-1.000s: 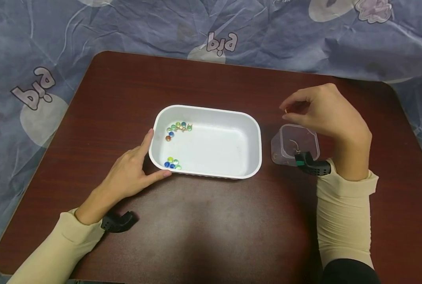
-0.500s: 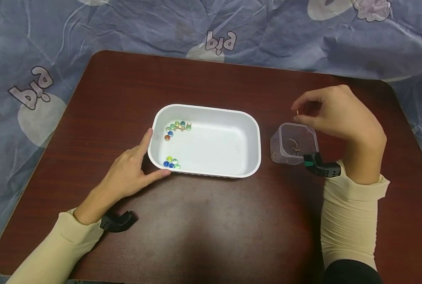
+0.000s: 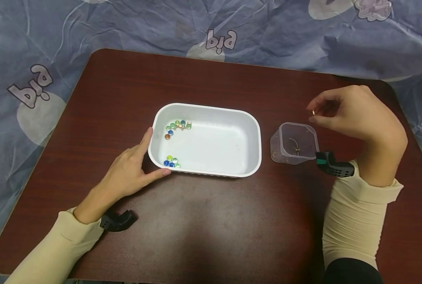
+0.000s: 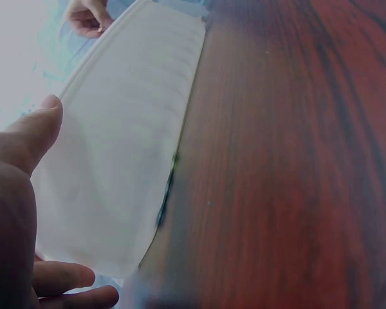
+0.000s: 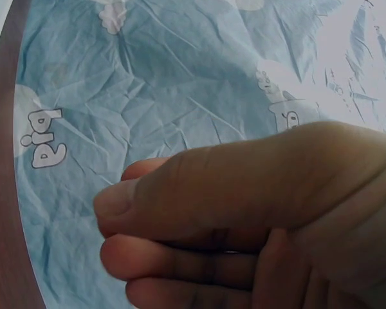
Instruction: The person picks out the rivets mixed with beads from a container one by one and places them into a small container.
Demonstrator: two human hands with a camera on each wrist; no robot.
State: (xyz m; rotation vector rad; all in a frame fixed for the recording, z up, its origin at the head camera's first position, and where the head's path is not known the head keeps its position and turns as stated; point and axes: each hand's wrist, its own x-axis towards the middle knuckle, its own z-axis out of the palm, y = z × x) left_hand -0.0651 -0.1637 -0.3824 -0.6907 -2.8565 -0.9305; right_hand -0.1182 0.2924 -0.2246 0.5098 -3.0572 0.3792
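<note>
In the head view, a white plastic basin (image 3: pixel 214 157) holds glass marbles (image 3: pixel 170 133) and small gold-coloured pieces (image 3: pixel 182 127) along its left side. My left hand (image 3: pixel 127 171) rests against the basin's left end, thumb at the near rim and fingers spread along the end wall, fairly straight. My right hand (image 3: pixel 360 112) pinches a small gold-coloured piece (image 3: pixel 314 112) between thumb and fingertips, raised to the right of a clear plastic box (image 3: pixel 294 144). The exact kind of piece is too small to tell. In the right wrist view the thumb (image 5: pixel 199 193) hides it.
Inside the clear box lies a small gold-coloured thing (image 3: pixel 297 150) beside a thin curved line. Everything stands on a dark reddish-brown table (image 3: pixel 203 221). Blue-grey printed cloth (image 3: pixel 267 35) lies beyond the table's far edge.
My right hand has moved to the right with the gold-coloured piece, from behind the clear box to past its right side. The left hand and the basin stay in place.
</note>
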